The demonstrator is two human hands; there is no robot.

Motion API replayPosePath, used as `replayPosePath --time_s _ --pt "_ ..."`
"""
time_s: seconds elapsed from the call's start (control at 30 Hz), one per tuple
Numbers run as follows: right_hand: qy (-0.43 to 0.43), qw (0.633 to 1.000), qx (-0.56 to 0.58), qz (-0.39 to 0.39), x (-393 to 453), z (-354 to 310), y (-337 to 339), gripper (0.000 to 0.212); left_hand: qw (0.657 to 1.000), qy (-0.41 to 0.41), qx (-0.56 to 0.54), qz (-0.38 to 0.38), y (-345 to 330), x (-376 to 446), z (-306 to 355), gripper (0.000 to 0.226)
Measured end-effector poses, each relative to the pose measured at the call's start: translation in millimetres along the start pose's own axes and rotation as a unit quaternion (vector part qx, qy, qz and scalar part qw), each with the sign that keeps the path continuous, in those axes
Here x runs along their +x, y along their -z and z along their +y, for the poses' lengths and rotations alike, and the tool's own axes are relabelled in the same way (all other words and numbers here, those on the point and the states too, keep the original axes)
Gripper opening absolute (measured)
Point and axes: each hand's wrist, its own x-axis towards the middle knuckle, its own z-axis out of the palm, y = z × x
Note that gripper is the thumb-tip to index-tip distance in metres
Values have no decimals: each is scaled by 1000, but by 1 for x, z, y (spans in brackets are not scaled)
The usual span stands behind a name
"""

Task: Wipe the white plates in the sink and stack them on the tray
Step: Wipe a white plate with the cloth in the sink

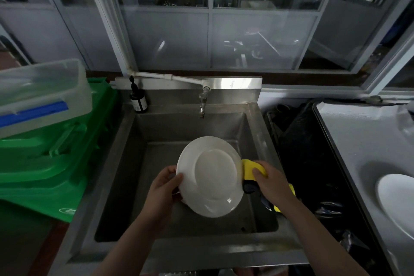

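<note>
The white plate [210, 177] is held tilted above the basin of the steel sink [253, 116], its face turned up toward the person. The left hand [163, 186] pinches its rim at about nine o'clock, thumb on the face and fingers [177, 195] curled behind. At the three o'clock edge the right hand [272, 180] grips a yellow cloth [253, 169] bunched against the rim, fingers wrapped round the cloth; a dark part of it hangs below.

The worry, as I see it, is the single-edge hold. If the plate is wet, a firm push from the cloth could twist it out of the left pinch, and it would drop onto bare steel and likely chip. Whether another plate lies under it in the basin I cannot tell.

The tap [202, 105] stands at twelve o'clock over the basin, close enough that a raised plate might knock it. Out at three o'clock, past a dark gap lined with a black bag [302, 152], sits the grey tray [358, 141] with one plate already on it [396, 199]. The carry crosses that gap, so a slip there would lose the plate entirely. Green crates [44, 163] and a clear tub [40, 94] sit at nine o'clock, well apart.
</note>
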Motion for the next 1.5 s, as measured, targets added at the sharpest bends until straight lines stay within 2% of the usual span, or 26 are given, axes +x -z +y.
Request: replayPosePath --time_s 0.07,0.2,0.27,0.6,0.83,0.97,1.1,1.3,1.5 --pt "-1 1000 9 1 1 -4 -6 33 1000 -2 3 -18 -1 -1 1 13" --pt "-10 1000 14 17 5 -9 -14 31 998 4 22 -57 -6 -6 4 36" --pt "-11 999 14 26 7 -13 -16 29 997 6 24 -69 -9 -8 5 40" --pt "53 997 -1 62 18 -42 -16 32 994 -17 55 -96 -16 -5 10 33" --pt "164 984 -42 56 15 -67 -24 33 990 -28 82 -111 -19 -5 14 25" --pt "247 964 -75 59 7 -73 -32 36 989 -34 89 -111 -17 -2 15 23" --pt "300 947 -110 27 -3 -82 -41 44 988 -39 91 -116 -18 -1 15 24" --pt "416 889 -188 -50 -19 -87 -57 43 989 -32 87 -111 -20 -2 10 24" --pt "374 916 -140 -30 -14 -82 -55 43 988 -37 105 -111 -17 -2 12 28"
